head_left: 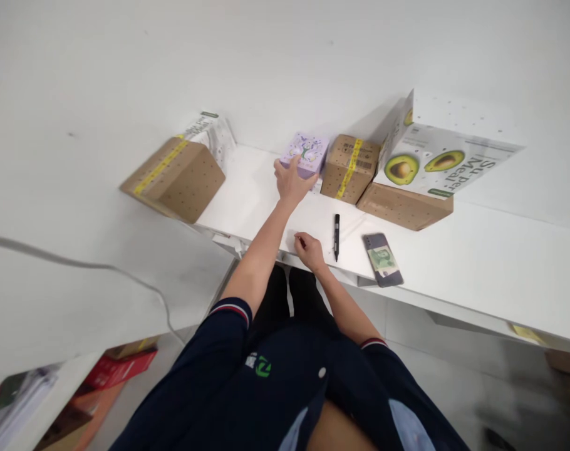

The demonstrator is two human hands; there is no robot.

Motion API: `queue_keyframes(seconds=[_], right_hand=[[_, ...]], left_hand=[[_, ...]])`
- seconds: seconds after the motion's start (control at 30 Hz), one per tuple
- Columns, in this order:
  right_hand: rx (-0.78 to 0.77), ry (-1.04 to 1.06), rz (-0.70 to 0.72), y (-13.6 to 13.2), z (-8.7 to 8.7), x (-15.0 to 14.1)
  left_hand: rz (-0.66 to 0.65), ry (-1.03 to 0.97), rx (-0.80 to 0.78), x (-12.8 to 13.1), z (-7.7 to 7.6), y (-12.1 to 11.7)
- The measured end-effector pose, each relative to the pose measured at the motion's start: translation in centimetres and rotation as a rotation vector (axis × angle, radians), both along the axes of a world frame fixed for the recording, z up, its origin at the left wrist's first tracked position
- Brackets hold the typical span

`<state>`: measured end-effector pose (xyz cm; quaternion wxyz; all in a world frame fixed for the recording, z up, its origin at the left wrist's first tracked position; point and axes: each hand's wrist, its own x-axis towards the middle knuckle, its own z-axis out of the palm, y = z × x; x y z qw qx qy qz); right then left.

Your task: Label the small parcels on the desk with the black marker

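Note:
My left hand (292,186) reaches out across the white desk and grips a small purple box (306,150) with a floral print, its thumb and fingers spread around the near sides. My right hand (309,252) rests with curled fingers at the desk's front edge; what lies inside them, if anything, is hidden. A black marker pen (336,238) lies just to the right of it. Right beside the purple box sits a small brown carton (350,169) sealed with yellow tape.
Avocado-printed packaging (426,161) stands on a brown carton (402,207) at the right. A phone (383,260) lies near the desk's front edge. Another taped carton (181,178) stands at the left end, before a white printed box (212,134). A grey cable (101,266) hangs at the left.

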<state>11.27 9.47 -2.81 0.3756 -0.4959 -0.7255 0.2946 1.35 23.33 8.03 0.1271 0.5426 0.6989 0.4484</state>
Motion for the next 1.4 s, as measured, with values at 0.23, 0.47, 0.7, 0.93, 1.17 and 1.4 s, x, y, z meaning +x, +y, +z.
queue_keyframes(seconds=[0.23, 0.47, 0.7, 0.93, 1.17, 1.4], right_hand=[[-0.024, 0.196, -0.172, 0.3, -0.1, 0.2], [-0.028, 0.185, -0.191, -0.1, 0.2, 0.0], [-0.224, 0.303, -0.140, -1.6, 1.2, 0.3], [-0.346, 0.341, 0.008, -2.6, 3.1, 1.5], [-0.277, 0.527, 0.245, -1.8, 2.4, 2.2], [-0.267, 0.529, 0.183, -1.4, 0.8, 2.0]], left_hand=[[0.129, 0.073, 0.009, -4.8, -1.7, -15.4], [0.148, 0.122, -0.166, -4.5, -5.5, -24.4], [-0.014, -0.246, -0.023, -6.1, -7.3, -24.1], [-0.039, -0.726, -0.179, -7.7, -8.9, -22.4], [-0.218, -0.663, 0.158, -6.8, -9.9, -23.5], [-0.134, -0.591, 0.112, -5.4, -11.8, -23.1]])
